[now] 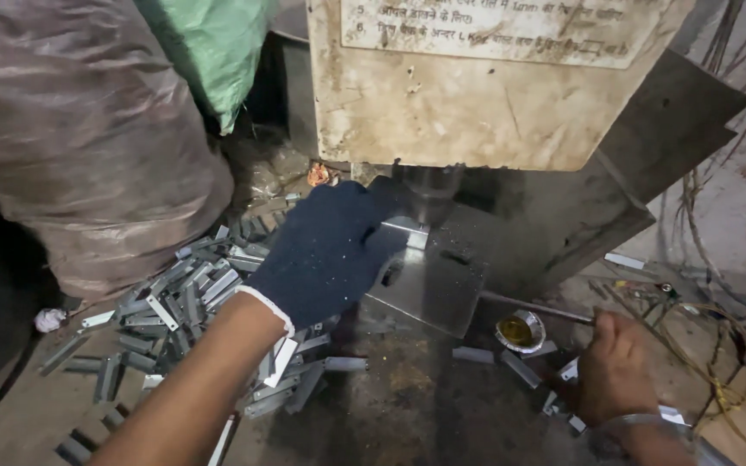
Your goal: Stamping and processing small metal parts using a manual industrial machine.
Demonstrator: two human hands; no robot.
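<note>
Fingers [373, 226] of the gloved left hand [325, 255] curl down at the press die, seemingly pinching a small metal strip [407, 233] on the plate [429, 285] under the ram [429, 192]; the grip itself is hidden. The bare right hand [615, 367] closes around a thin rod [533, 307] near an oil cup [518, 331]. Loading looks under way; next calls for seating the strip squarely and clearing fingers. More strips [187, 298] lie heaped left.

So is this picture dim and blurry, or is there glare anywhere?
Head view: dim overall, with deep shadow at the left edge and under the press. The steel plate catches a soft sheen. The gloved left hand looks fairly sharp, the bare right hand slightly soft, and the metal strips glint faintly.
</note>
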